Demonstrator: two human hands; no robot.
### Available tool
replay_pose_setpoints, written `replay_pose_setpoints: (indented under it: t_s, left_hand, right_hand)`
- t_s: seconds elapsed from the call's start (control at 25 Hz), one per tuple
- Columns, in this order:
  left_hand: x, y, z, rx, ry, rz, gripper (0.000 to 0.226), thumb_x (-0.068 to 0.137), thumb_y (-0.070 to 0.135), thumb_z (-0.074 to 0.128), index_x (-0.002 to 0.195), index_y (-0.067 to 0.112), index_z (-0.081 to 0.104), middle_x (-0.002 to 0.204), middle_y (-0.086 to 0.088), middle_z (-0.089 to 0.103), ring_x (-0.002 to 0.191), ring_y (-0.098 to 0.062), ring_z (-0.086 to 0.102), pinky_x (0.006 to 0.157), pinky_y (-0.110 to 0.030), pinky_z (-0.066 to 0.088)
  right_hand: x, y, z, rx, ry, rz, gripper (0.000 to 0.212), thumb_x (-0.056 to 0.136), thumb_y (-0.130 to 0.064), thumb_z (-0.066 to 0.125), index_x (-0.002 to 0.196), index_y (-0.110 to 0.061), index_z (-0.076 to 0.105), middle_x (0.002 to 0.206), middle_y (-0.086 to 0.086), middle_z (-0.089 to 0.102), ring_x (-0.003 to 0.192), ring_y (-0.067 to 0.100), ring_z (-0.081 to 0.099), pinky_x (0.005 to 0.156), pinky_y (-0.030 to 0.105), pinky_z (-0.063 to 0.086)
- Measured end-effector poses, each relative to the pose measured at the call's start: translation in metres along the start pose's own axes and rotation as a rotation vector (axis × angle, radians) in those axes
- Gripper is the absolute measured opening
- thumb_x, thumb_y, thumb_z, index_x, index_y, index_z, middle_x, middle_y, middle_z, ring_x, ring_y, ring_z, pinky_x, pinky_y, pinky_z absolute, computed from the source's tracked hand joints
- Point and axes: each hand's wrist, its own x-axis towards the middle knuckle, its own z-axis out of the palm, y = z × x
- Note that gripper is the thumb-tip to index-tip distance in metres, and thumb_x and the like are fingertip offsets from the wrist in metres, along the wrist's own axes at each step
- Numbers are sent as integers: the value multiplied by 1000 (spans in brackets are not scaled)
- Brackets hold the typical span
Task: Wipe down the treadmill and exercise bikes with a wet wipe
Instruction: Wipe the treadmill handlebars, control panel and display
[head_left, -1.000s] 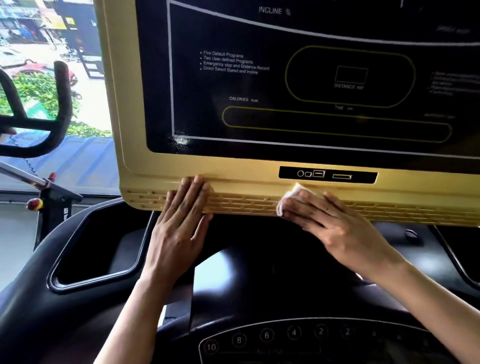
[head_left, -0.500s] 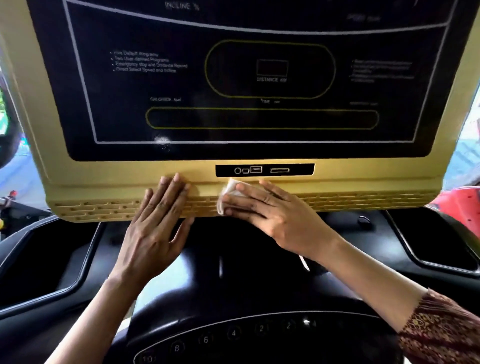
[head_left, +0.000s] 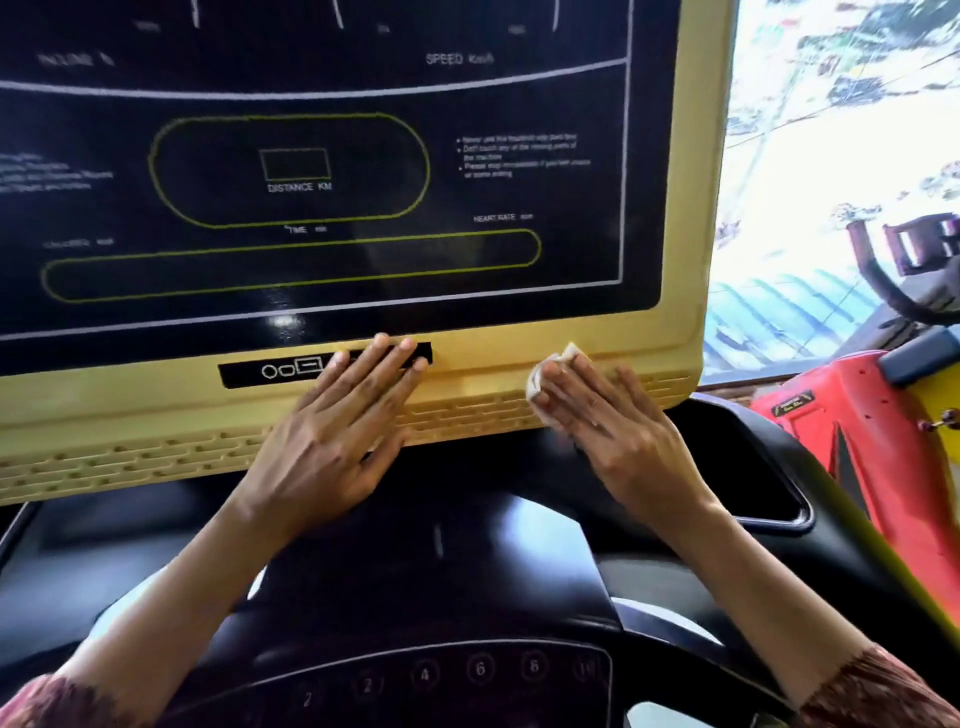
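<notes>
Two hands on treadmill console (head_left: 691, 291) — left (head_left: 332, 436) flat, fingers spread, bracing; right (head_left: 613, 421) pressing wipe (head_left: 540, 379) on vent strip. Next, likely: sweeping toward right corner.

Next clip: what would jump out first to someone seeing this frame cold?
The big treadmill console, a yellow frame around a black display, fills the upper view. Both hands lie flat on its lower edge: the right hand presses a white wet wipe onto the vent slots near the right corner, while the left hand partly covers the black port panel. A red exercise bike sits at far right.
</notes>
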Motion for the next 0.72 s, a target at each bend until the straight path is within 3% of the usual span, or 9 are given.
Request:
replay_pose_setpoints:
  t_s: [0.12,0.2,0.24,0.32,0.44,0.6,0.64,0.72]
  left_hand:
    - [27,19,10,46,8,-13,54,96,29,46,142,2,39,151,-14,32,143,-26,26,119,-44,15]
    - [42,31,17,65,4,-10,56,96,31,45,143,3,38,152,-13,30,143,-24,24,119,-45,14]
    - [49,37,21,75,-1,-11,57,96,33,44,144,4,36,153,-12,29,144,-23,22,119,-45,13]
    - [57,45,28,98,-10,-26,60,95,37,43,146,7,32,155,-10,26,145,-21,20,118,-46,15]
    - [57,47,33,119,8,-25,60,95,38,42,147,9,31,154,-10,27,145,-21,20,117,-46,15]
    - [55,46,33,116,18,-19,60,95,38,43,147,9,32,154,-10,28,146,-20,18,119,-43,12]
    - [56,46,33,115,25,-24,59,95,37,45,146,9,34,153,-10,30,145,-21,20,120,-43,12]
    - [57,46,33,117,33,-23,59,94,36,47,145,8,37,152,-11,32,144,-23,24,119,-44,14]
  right_hand:
    - [-30,19,-3,61,41,300,54,97,-10,47,148,-17,30,155,5,27,143,24,26,110,49,32]
    - [-34,16,-5,180,61,515,50,100,-17,41,148,-13,28,156,7,23,145,26,21,111,51,30]
    - [-30,9,-4,242,66,528,48,101,-19,37,148,-11,29,156,8,22,146,28,19,112,51,29]
    - [-14,-13,-1,318,39,360,46,101,-21,36,146,-12,34,155,7,27,145,28,19,114,47,28]
    - [4,-9,1,204,25,156,43,103,-25,33,146,-22,37,153,-3,32,144,17,24,114,40,29]
    - [-17,27,5,326,136,605,48,102,-23,33,149,-12,24,157,2,20,147,19,16,118,41,19]
    - [-18,18,6,380,148,619,49,102,-22,33,149,-11,23,157,3,19,147,21,14,119,39,14]
    - [-6,-17,7,408,122,454,48,101,-18,39,147,-12,27,156,3,23,147,21,14,119,38,16]
